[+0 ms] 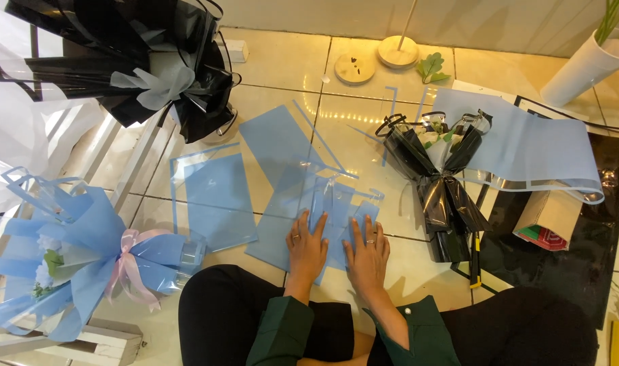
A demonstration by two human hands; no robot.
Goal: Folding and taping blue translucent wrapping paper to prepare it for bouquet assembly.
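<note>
The person is sitting on the tiled floor (282, 74), and both hands are lying flat, palms down, on a folded blue sheet (336, 210) just in front of the knees. The left hand (306, 247) is pressing the sheet's near left part with its fingers spread; its grip is released, closing on nothing. The right hand (368, 254) is resting just beside it, likewise spread flat with its grip released, and the two hands are nearly touching. A ring is showing on each hand.

A second blue sheet (211, 200) is lying flat just to the left of the folded one, and a third (279, 139) is lying beyond, overlapping it. A small black bouquet (438, 173) is lying to the right, near the right hand, with a long curled blue sheet (526, 149) behind it and a black sheet (587, 257) under a cardboard box (550, 217). A blue bouquet (72, 251) tied with a pink ribbon (130, 261) is lying at the far left, and a large black bouquet (154, 61) is standing beyond it. Two round wooden discs (355, 68) are sitting near the wall, beside a green leaf (431, 66).
</note>
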